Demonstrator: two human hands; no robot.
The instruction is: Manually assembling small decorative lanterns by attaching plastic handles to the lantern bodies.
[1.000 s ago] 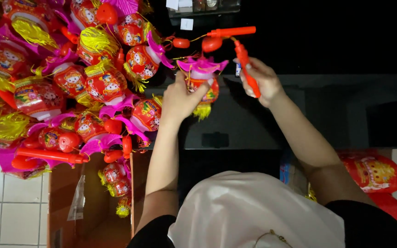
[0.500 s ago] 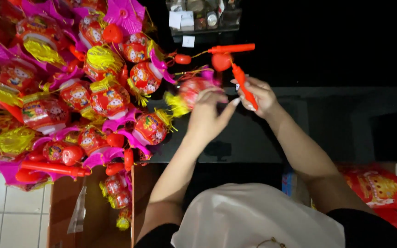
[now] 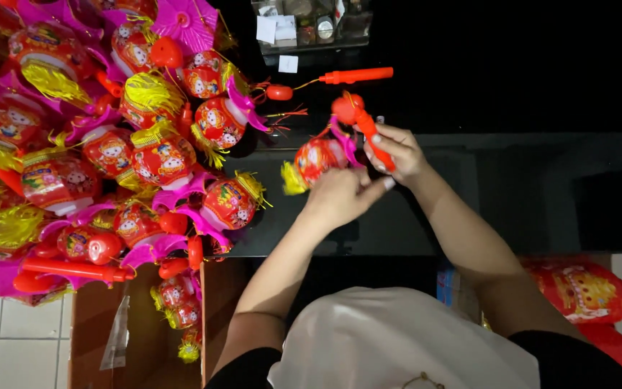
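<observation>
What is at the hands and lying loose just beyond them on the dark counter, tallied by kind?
Red lantern, at the left hand: 1
Orange handle stick, in the right hand: 1
Loose orange handle stick, beyond the hands: 1
Total: 3
</observation>
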